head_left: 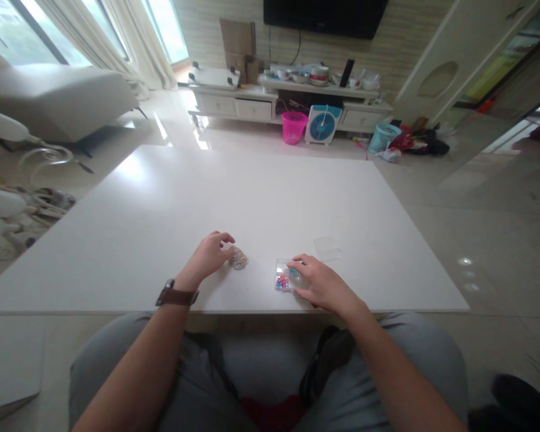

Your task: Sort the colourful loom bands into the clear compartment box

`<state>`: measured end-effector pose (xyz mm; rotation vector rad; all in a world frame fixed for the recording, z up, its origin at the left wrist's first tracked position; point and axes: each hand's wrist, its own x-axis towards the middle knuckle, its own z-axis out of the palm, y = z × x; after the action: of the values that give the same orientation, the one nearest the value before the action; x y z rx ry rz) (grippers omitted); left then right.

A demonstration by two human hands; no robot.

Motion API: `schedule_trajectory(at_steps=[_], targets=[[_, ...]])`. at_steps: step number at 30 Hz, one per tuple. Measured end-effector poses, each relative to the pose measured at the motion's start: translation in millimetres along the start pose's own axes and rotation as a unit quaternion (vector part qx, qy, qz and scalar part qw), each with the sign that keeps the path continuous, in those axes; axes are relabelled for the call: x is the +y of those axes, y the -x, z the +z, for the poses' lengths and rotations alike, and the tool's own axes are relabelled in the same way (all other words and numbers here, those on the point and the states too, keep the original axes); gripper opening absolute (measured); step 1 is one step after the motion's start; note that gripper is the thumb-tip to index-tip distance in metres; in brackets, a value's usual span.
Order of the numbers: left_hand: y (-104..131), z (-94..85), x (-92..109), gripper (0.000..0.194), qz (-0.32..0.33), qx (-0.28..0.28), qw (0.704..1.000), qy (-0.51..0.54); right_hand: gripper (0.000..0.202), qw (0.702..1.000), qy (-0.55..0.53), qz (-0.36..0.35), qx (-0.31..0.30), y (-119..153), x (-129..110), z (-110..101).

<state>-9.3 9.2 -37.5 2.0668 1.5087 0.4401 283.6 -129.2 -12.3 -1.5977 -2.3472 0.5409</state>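
Observation:
A small heap of thin, pale rings or loops (pixel 239 259) lies on the white table (pixel 252 198). My left hand (pixel 212 255) is at its left side, fingers curled and apart, fingertips at the heap's edge. To the right sits a clear compartment box (pixel 282 281) with small pink, red, blue and green pieces inside. My right hand (pixel 319 281) grips this box from its right side, thumb near and fingers on the far side, covering part of it. Beyond that hand lies a clear, flat lid (pixel 327 248).
Past the table stand a low white cabinet (pixel 220 107) with dishes, a pink basket (pixel 293 127), a fan (pixel 323 125) and a light blue basket (pixel 384 137). My knees are below the table's near edge.

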Motion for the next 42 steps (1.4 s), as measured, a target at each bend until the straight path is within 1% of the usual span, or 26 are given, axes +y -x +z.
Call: schedule_trajectory(at_steps=[5,7,9,11,13,16,20,22,25,27,30,35,42], targets=[[3,-6.6,0,0.021,-0.004,0.004,0.999,-0.038,0.049,0.999,-0.027,0.003,0.02,-6,1,12],[4,-8.7,2,0.019,0.0,-0.007,0.999,-0.038,0.05,0.999,-0.039,0.002,0.026,-9,-1,17],[5,-8.1,5,0.019,0.034,-0.045,0.998,-0.018,0.052,0.998,-0.051,-0.005,0.028,-10,-4,19],[7,-5.0,8,0.019,0.084,-0.101,0.991,0.012,0.052,0.998,-0.058,-0.011,0.028,-10,-7,18],[9,-1.1,12,0.019,0.123,-0.13,0.983,0.028,0.053,0.998,-0.058,-0.007,0.026,-9,-8,15],[10,3.1,14,0.017,0.15,-0.116,0.982,0.02,0.05,0.999,-0.046,0.01,0.018,-7,-8,10],[10,6.5,12,0.017,0.161,-0.114,0.98,-0.004,0.031,1.0,-0.026,0.012,0.003,-8,-9,14],[10,8.8,11,0.019,0.168,-0.116,0.979,-0.013,0.026,1.0,-0.023,0.005,0.001,-10,-11,19],[9,11.8,10,0.021,0.176,-0.116,0.977,-0.02,0.029,1.0,-0.027,-0.004,0.006,-11,-15,25],[9,12.3,10,0.02,0.178,-0.118,0.977,-0.021,0.032,0.999,-0.033,-0.013,0.009,-11,-17,26],[10,11.0,10,0.019,0.178,-0.122,0.976,-0.024,0.032,0.999,-0.044,-0.025,0.019,-10,-19,21],[8,9.6,9,0.016,0.165,-0.118,0.979,-0.035,0.029,0.998,-0.048,-0.022,0.031,-10,-18,13],[5,11.8,6,0.011,0.154,-0.118,0.98,-0.037,0.03,0.999,-0.033,-0.026,0.03,-9,-18,11]])
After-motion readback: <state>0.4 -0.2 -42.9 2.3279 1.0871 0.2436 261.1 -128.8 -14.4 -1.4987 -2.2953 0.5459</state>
